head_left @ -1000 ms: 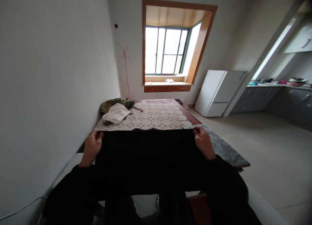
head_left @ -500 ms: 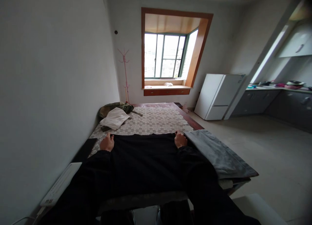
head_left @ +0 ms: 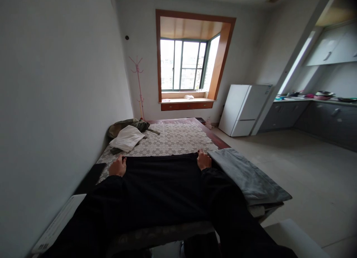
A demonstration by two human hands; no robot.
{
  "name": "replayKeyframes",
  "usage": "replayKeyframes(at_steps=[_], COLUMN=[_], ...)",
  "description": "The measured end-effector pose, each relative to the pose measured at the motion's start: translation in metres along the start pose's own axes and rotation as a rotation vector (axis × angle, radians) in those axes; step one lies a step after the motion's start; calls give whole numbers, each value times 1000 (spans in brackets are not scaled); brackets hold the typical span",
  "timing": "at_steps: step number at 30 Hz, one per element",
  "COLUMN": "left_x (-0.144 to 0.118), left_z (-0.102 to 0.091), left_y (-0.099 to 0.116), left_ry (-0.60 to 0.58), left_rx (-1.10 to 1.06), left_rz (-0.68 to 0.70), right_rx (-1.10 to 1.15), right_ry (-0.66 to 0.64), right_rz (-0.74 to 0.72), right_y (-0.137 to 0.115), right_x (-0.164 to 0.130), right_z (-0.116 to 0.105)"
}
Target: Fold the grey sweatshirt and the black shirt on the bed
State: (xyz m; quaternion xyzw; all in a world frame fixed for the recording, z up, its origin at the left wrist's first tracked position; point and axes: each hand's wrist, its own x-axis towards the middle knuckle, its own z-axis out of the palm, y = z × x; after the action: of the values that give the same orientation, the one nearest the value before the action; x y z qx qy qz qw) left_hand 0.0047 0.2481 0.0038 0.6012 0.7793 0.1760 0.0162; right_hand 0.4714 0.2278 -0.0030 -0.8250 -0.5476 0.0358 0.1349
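While lying flat across the near half of the bench (head_left: 178, 137), a black cloth (head_left: 161, 187) is pinched at its far corners: left hand (head_left: 118, 167) at 10 o'clock, right hand (head_left: 203, 161) at 2 o'clock.

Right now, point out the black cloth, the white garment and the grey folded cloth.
black cloth (head_left: 161, 183), head view, middle of its flat spread.
white garment (head_left: 126, 137), head view, top of the folded pile.
grey folded cloth (head_left: 245, 174), head view, its upper surface.
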Motion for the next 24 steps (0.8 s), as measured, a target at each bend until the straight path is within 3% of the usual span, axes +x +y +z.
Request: replayKeyframes(at_steps=[15,24], left_x=[0,20], left_z=[0,-1], left_y=[-5,-10], left_ry=[7,-109], left_rx=[-22,0], left_rz=[-33,45], right_rx=[-44,-81], right_ry=[56,-71], right_rz=[-63,-21], right_y=[1,-4], right_x=[-1,15], right_z=[5,4])
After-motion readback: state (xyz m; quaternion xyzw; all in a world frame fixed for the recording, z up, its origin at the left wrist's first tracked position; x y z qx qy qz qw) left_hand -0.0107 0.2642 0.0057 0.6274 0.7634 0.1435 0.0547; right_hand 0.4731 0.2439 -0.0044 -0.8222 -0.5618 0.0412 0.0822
